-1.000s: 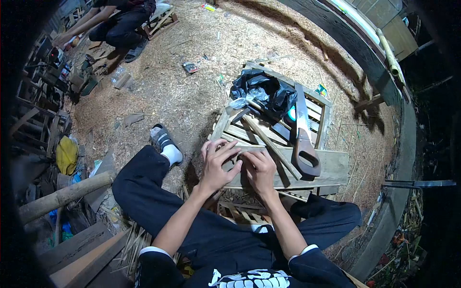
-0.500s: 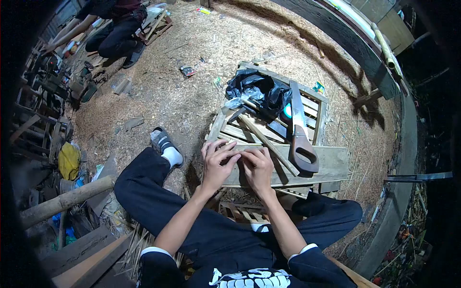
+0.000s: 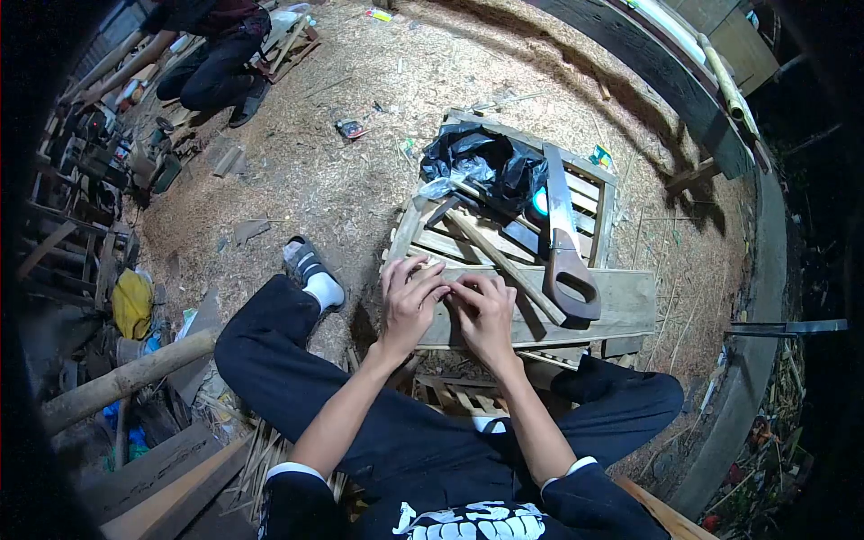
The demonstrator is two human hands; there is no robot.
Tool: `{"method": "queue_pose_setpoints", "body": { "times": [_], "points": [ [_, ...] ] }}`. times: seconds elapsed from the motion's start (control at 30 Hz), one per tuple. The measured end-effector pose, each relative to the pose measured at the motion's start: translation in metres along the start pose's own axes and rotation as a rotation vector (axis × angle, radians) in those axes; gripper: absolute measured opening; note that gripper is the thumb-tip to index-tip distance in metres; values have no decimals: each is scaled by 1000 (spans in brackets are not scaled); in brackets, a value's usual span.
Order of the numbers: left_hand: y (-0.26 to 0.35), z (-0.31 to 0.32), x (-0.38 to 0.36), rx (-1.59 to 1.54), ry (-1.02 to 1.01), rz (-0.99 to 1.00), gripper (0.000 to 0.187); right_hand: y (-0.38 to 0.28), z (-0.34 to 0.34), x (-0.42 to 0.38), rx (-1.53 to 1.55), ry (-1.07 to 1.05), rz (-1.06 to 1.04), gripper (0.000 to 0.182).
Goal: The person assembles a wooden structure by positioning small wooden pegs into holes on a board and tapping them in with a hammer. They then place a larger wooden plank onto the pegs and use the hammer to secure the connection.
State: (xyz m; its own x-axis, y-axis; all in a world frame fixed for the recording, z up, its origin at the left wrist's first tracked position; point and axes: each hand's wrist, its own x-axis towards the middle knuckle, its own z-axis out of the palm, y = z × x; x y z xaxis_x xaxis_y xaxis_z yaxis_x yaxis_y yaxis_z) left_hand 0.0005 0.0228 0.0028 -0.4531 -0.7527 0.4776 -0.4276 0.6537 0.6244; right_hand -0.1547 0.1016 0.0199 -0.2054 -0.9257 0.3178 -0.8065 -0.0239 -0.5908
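Note:
My left hand (image 3: 410,301) and my right hand (image 3: 483,306) meet over the near part of a weathered wooden board (image 3: 621,301). On each, thumb and forefinger are pinched together, fingertips nearly touching; whatever lies between them is too small or hidden to make out. Just right of my right hand, a wooden handle (image 3: 513,267) slants across the board, its dark end resting by a slatted wooden frame (image 3: 605,216). Beside it lies a handsaw (image 3: 562,238), brown grip toward me and blade pointing away. A crumpled black plastic bag (image 3: 477,162) sits on the frame's far part.
Another person (image 3: 220,63) crouches at the upper left by a small wooden frame. Scrap wood and tools crowd the left edge, with a bamboo pole (image 3: 135,376) and a yellow bag (image 3: 131,304). A long thick beam (image 3: 666,90) runs along the upper right. Wood shavings cover the ground.
Both hands stay at nearly the same spot with fingertips together, the right fingers shifting only slightly. The crouching person's arms have moved a little; the saw and bag lie as before.

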Motion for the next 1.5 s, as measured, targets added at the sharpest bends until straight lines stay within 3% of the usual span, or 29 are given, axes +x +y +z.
{"method": "queue_pose_setpoints", "body": {
  "times": [0.33, 0.4, 0.5, 0.63, 0.77, 0.9, 1.07, 1.2, 1.37, 1.5],
  "points": [
    [-1, 3, -1, 4, -16, -7, 12, -4, -3, 2, 36, 6, 38, 25],
    [-2, 2, 0, -23, -13, 4, 9, -4, -8, 4, 193, 47, 29, 29],
    [-3, 1, 1, 10, -19, 27, 9, 4, -25, 10, 42, 150, -101, 39],
    [-3, -2, 2, 28, -28, 33, 10, 0, -44, 38, -289, 130, -19, 50],
    [0, -2, 2, 8, -13, 15, 11, 22, -26, 41, -329, -31, 32, 51],
    [1, -1, 2, -3, -13, 12, 11, 23, -30, 40, -323, -6, 10, 48],
    [-1, 0, -2, -24, 12, -1, 10, -17, -71, 15, 110, 28, 234, 36],
    [-1, 0, -4, -11, 4, 14, 15, -36, -88, 2, 247, -169, 458, 34],
    [2, -3, 0, -19, 14, 12, 18, -28, -82, -25, 55, -225, 156, 37],
    [1, -2, 0, -15, 11, -5, 16, -35, -86, -32, -1, -260, 195, 37]
  ]
}}
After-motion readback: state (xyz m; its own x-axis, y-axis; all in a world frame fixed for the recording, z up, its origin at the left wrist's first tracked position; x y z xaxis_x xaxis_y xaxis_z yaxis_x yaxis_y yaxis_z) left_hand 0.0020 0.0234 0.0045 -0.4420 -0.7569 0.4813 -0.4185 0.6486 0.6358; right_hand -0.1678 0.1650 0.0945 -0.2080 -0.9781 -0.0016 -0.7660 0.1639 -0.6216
